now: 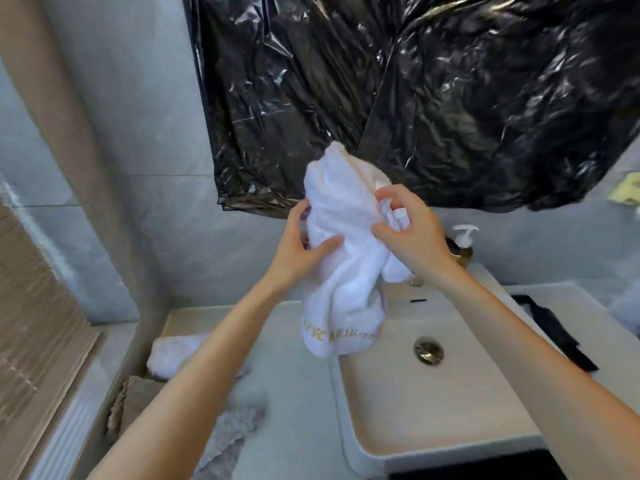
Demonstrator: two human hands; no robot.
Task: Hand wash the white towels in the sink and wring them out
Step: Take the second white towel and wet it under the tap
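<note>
You hold a white terry towel (341,251) up in the air above the left edge of the sink (433,403). It is soft, thick and bunched into loose folds, with gold embroidered lettering across its lower hem. Your left hand (299,249) grips its left side, thumb pressed on the front and fingers wrapped behind. Your right hand (410,230) pinches folds near the top with curled fingers. The sink is a smooth, glossy cream rectangular basin with rounded corners and a round metal drain (428,349). A second white towel (173,353) lies rolled on the counter to the left, near a crumpled beige cloth (133,398). Shiny, wrinkled black plastic sheeting (415,98) covers the wall behind. A pump bottle (464,242) stands behind the sink.
</note>
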